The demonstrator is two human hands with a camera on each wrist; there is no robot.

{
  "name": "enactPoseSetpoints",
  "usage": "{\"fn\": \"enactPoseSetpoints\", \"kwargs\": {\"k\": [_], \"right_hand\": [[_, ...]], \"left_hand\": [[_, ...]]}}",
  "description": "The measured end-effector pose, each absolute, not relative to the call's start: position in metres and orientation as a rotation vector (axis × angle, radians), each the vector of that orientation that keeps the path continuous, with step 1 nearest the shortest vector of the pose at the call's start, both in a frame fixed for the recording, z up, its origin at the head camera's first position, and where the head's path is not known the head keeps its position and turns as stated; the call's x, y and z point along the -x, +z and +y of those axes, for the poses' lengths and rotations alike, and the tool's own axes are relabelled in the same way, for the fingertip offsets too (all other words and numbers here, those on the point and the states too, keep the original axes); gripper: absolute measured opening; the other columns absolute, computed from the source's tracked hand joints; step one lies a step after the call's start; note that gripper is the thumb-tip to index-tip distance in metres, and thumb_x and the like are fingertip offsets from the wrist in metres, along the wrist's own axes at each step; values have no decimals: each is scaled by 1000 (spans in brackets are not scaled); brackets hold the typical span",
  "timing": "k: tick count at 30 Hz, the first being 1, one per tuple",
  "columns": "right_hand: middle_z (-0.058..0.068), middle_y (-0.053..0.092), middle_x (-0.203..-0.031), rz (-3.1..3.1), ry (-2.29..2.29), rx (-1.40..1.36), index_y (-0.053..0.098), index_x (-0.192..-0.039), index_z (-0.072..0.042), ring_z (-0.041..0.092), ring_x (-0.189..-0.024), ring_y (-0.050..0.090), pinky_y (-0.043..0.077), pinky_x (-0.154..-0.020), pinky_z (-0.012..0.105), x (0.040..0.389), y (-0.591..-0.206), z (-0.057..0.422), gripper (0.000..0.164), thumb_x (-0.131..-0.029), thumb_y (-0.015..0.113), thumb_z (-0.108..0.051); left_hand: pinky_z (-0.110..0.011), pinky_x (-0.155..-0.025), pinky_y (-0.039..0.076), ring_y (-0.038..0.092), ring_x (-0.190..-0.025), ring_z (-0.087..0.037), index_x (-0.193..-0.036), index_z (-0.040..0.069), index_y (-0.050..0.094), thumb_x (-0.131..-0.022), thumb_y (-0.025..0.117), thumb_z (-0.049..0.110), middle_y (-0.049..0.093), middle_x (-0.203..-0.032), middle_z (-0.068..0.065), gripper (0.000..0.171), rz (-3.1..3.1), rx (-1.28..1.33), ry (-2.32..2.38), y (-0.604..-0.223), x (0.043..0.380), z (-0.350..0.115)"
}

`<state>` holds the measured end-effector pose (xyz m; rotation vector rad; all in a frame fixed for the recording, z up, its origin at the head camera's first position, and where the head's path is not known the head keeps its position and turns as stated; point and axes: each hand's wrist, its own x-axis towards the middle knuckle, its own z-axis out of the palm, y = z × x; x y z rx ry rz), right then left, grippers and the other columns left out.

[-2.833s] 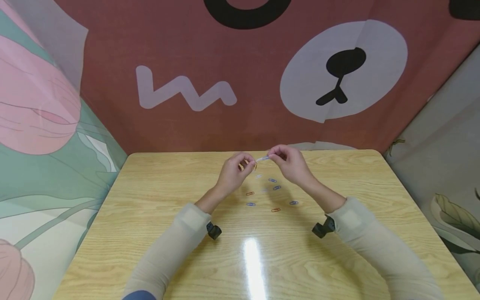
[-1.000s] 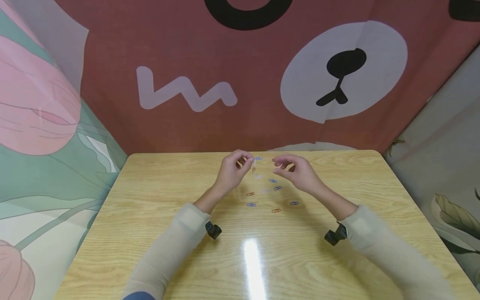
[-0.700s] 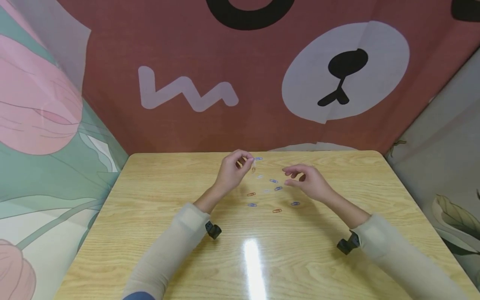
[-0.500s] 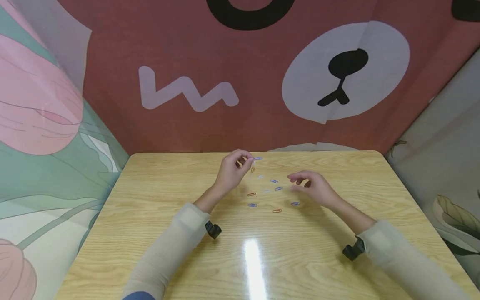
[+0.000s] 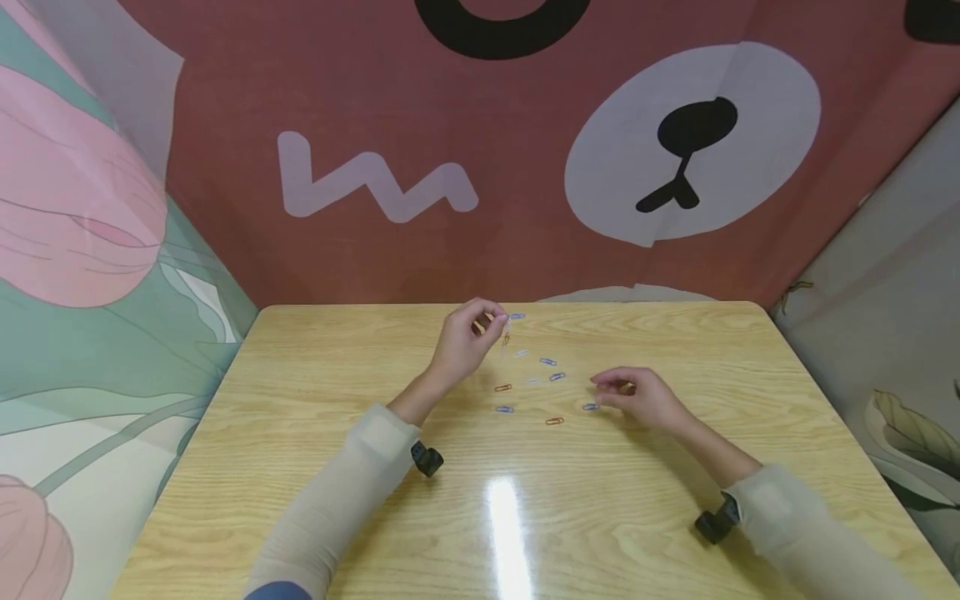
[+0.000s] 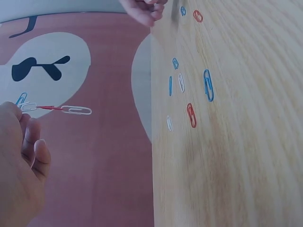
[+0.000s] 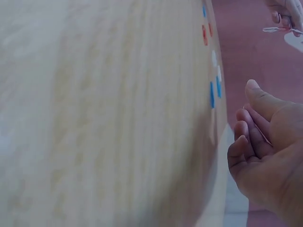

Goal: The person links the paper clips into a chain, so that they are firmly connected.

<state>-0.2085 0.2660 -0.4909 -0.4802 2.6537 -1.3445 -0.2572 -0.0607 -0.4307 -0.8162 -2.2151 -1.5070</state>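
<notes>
My left hand (image 5: 465, 340) pinches a short chain of linked paper clips (image 6: 75, 110) between thumb and fingertips, held above the far part of the table. In the left wrist view the chain shows a blue, a white, a red and a white clip; part is hidden by the fingers. My right hand (image 5: 641, 396) hovers over the table at the right, thumb and fingers apart and loosely bent. Nothing lies between them in the right wrist view. Closest to it in the head view is a blue paper clip (image 5: 591, 407), partly behind the thumb.
Loose clips lie scattered on the wooden table (image 5: 375, 517): an orange-red clip (image 5: 554, 422), another orange-red clip (image 5: 503, 387), a blue clip (image 5: 505, 409), two blue clips nearer the middle, and pale white clips. A printed curtain (image 5: 375, 258) hangs behind the far edge.
My right hand has let go of the chain's blue clip and moved right and toward me, down over the loose clips. My left hand stays nearly still, with the chain hanging from it.
</notes>
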Motion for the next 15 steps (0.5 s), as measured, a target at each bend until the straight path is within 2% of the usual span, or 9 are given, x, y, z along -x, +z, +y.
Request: {"fn": "enactPoseSetpoints", "kwargs": {"k": [6,15], "right_hand": [[4,69,-91,2637,-1318,399,75,-108,-3,17,-82,61,50,-67,24,209,-497,268,20,-89,79,-10],[2,66,-84,2673,-1279,387,76,-101,-3,16,-76,57,47,-66,23,209,-506,267,14,-88,80,-8]], "left_hand": [[-25,-64,50,61,-74,-16,-100,2,69,-101,65,8,67,-91,-8,7,-2206,821,-1494,-431,258,-60],[-25,-63,50,60,-74,-17,-99,2,69,-100,65,7,67,-91,-9,7,-2201,818,-1503,-430,256,-59]]}}
